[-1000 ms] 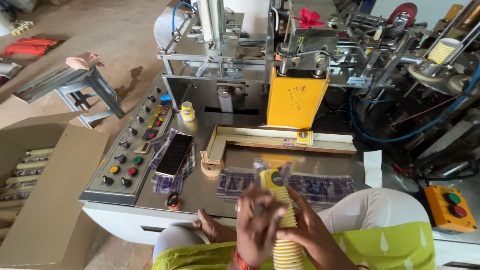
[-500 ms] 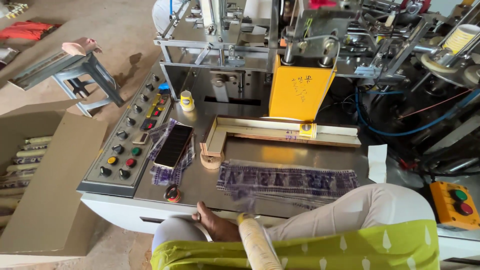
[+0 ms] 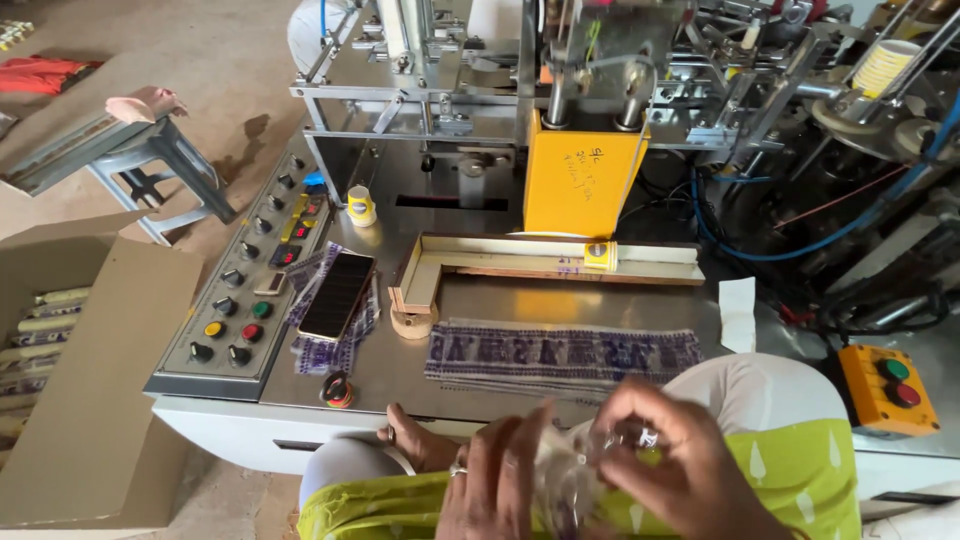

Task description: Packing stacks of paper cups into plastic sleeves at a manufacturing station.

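Both my hands are low at the bottom middle, over my lap in green patterned cloth (image 3: 800,470). My left hand (image 3: 495,480), with a ring on one finger, and my right hand (image 3: 672,462) are closed from either side on a crumpled clear plastic wrap (image 3: 568,472). What is inside the wrap is blurred. Just beyond my hands, a flat pile of printed plastic bags (image 3: 565,350) lies on the steel machine table (image 3: 620,300).
A phone (image 3: 337,293) lies beside the control panel (image 3: 245,300) of knobs and coloured buttons. Behind are a wooden L-shaped frame (image 3: 530,262), a yellow machine housing (image 3: 585,180) and a small yellow cup (image 3: 361,205). On the left floor stands a cardboard box (image 3: 100,400). An orange button box (image 3: 885,385) is at right.
A second ago my hands held up a stack of yellow and white paper cups. They dropped low, and now both show again gripping clear plastic wrap. My view has tilted slightly.
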